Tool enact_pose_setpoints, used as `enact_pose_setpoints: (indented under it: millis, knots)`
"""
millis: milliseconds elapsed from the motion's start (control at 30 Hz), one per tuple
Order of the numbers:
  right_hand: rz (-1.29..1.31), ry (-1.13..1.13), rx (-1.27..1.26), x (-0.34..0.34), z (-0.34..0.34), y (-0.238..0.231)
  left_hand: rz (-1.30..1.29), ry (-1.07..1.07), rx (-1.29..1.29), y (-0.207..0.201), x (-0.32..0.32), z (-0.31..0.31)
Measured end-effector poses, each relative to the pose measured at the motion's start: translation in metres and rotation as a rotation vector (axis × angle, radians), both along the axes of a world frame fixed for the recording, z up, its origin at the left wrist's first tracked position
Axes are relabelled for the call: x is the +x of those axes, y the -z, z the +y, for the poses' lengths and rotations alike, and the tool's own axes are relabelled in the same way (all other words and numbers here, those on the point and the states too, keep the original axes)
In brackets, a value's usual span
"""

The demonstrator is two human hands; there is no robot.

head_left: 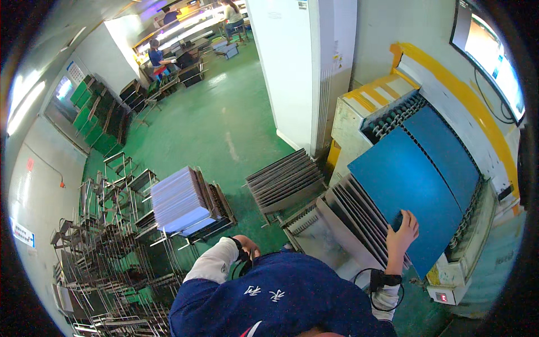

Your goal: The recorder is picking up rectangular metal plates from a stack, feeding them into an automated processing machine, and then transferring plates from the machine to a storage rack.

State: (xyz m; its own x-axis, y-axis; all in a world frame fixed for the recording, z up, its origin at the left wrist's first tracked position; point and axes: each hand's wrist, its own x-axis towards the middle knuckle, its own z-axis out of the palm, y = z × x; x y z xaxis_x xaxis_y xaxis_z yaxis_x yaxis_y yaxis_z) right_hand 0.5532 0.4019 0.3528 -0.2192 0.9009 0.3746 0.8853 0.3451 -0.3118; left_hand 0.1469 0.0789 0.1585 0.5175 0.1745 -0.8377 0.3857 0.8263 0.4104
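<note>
My right hand is over the near part of a large blue flat panel, its fingers apart and bent toward the surface. A dark patch, perhaps shadow, shows between thumb and fingers. The panel lies on a conveyor with chain-like rollers, and a second blue panel lies beyond it. Just left of my right hand, a rack of upright grey panels stands against the conveyor. My left hand is close to my body, its fingers mostly hidden. Black bands with cords circle both wrists.
Another rack of dark panels stands on the green floor, left of the conveyor. Farther left are a rack of pale panels and many metal frames. A white column rises ahead. Several people sit at far benches; a screen hangs right.
</note>
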Motion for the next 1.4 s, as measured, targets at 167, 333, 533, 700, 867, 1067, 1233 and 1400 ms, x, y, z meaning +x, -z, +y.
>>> enact_pose_setpoints:
  millis: [167, 333, 533, 700, 867, 1067, 1233, 1400]
  knots:
    - [-0.001, -0.014, 0.013, 0.002, 0.004, 0.001, -0.038, 0.049, 0.311, 0.017, -0.007, -0.012]
    - [-0.019, -0.011, 0.018, 0.001, 0.005, -0.001, -0.072, 0.145, 0.348, 0.03, -0.014, -0.016]
    - [-0.023, 0.015, -0.002, 0.007, 0.013, 0.007, 0.049, 0.063, -0.027, -0.026, 0.01, 0.013]
    - [-0.02, -0.001, 0.023, 0.006, 0.016, 0.01, -0.047, -0.017, 0.019, 0.022, 0.002, -0.01]
    - [-0.028, 0.005, 0.001, 0.006, 0.02, 0.006, 0.164, 0.071, 0.0, 0.0, 0.007, -0.003]
    - [-0.04, 0.016, -0.012, 0.006, 0.024, 0.004, 0.028, 0.087, -0.009, 0.031, 0.0, -0.004]
    - [-0.028, -0.002, 0.035, 0.009, 0.031, 0.008, 0.185, 0.361, 0.13, 0.057, -0.007, -0.001]
    - [-0.034, 0.002, 0.017, 0.006, 0.034, 0.003, -0.078, 0.195, 0.384, 0.091, -0.032, -0.026]
